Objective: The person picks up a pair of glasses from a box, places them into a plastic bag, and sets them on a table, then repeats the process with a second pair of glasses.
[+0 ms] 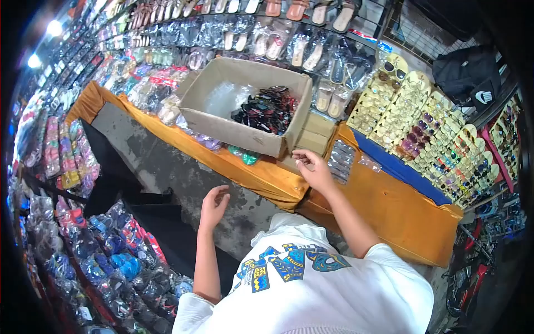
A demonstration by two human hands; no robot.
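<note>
My left hand (pixel 213 207) hangs in the air over the grey floor, its fingers loosely bent and apart, with nothing in them. Just off the near right corner of a large open cardboard box (pixel 233 129), my right hand (pixel 312 169) is raised with half-curled fingers. I see nothing held in it; whether it touches the box cannot be told. Inside the box, toward its right side, lies a heap of sunglasses (pixel 268 111) in dark and reddish colours. The box sits on a bench with orange cloth (pixel 258 181), among plastic-wrapped footwear.
Sunglasses stand on yellow display boards (pixel 418 125) at the right, behind an orange-covered table (pixel 403 217). A flat pack of dark glasses (pixel 341 161) lies at that table's left end. Wrapped sandals (pixel 305 51) line the back shelves. More bagged footwear (pixel 119 245) fills the left side.
</note>
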